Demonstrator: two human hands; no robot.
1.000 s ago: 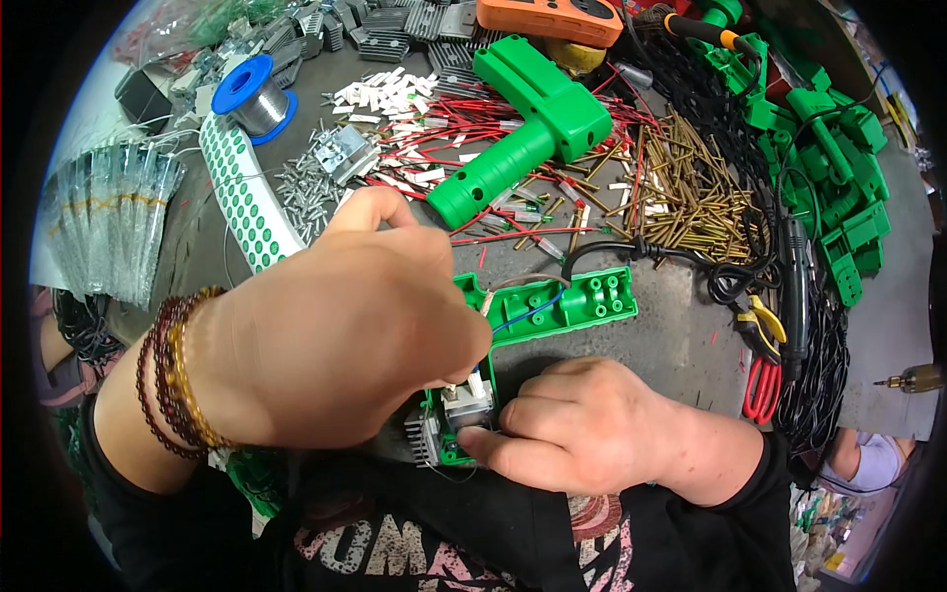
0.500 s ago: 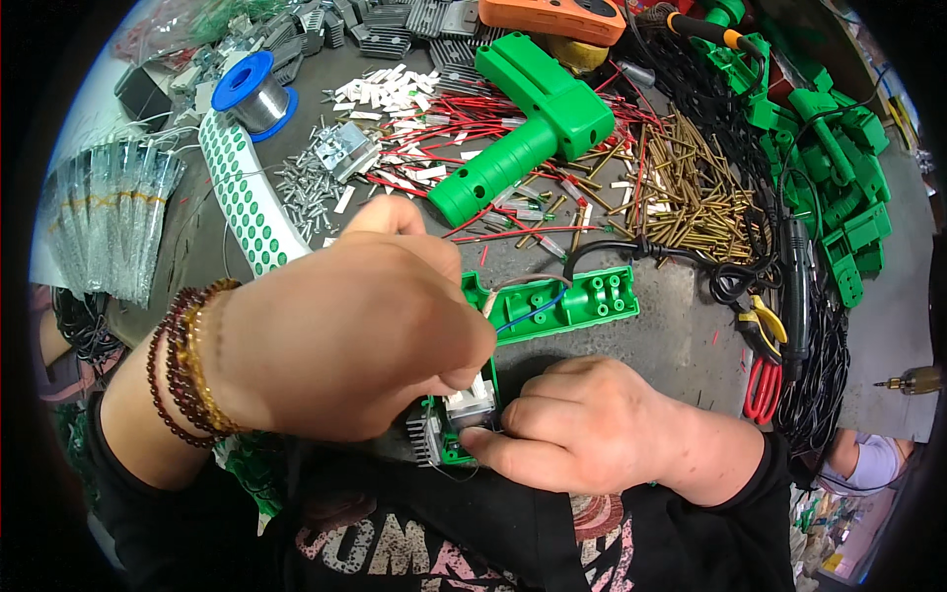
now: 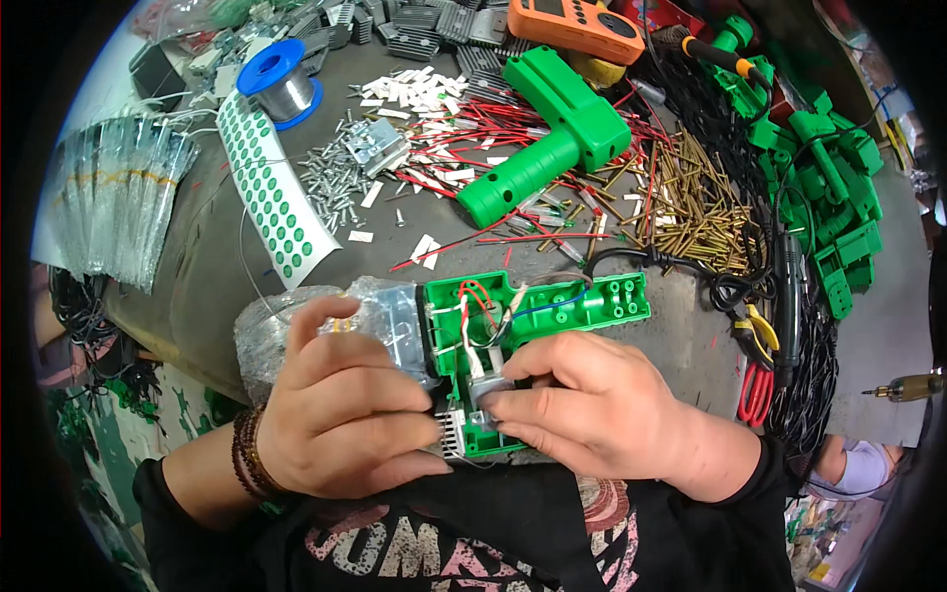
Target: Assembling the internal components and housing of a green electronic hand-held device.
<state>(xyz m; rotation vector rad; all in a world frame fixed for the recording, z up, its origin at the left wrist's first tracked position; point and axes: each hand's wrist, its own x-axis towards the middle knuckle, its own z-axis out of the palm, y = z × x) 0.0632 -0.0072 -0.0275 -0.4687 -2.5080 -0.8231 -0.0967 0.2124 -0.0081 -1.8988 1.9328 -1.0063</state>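
Observation:
An opened green plastic housing half (image 3: 582,308) lies before me, its handle pointing right, with red, white and blue wires (image 3: 475,294) inside. My right hand (image 3: 602,405) pinches a small grey metal block (image 3: 485,387) in the lower part of the housing, thumb and fingers closed on its right side. My left hand (image 3: 355,409) hovers loosely curled, index finger lifted apart, with nothing visible in it. Its fingertips are near a finned heat sink (image 3: 451,432) at the housing's lower left; whether they touch it is unclear. A clear-wrapped metal piece (image 3: 395,311) adjoins the housing's left side.
Behind lie a closed green gun-shaped housing (image 3: 552,138), brass screws (image 3: 691,212), silver screws (image 3: 335,183) and red leads. A solder spool (image 3: 281,89) and sticker strip (image 3: 276,192) are at left. Yellow-handled pliers (image 3: 758,331), black cables and green shells (image 3: 838,187) sit right.
My left hand has moved left and down off the housing, uncovering its wires and the wrapped piece. The right hand stays at the grey block. The whole view has shifted slightly.

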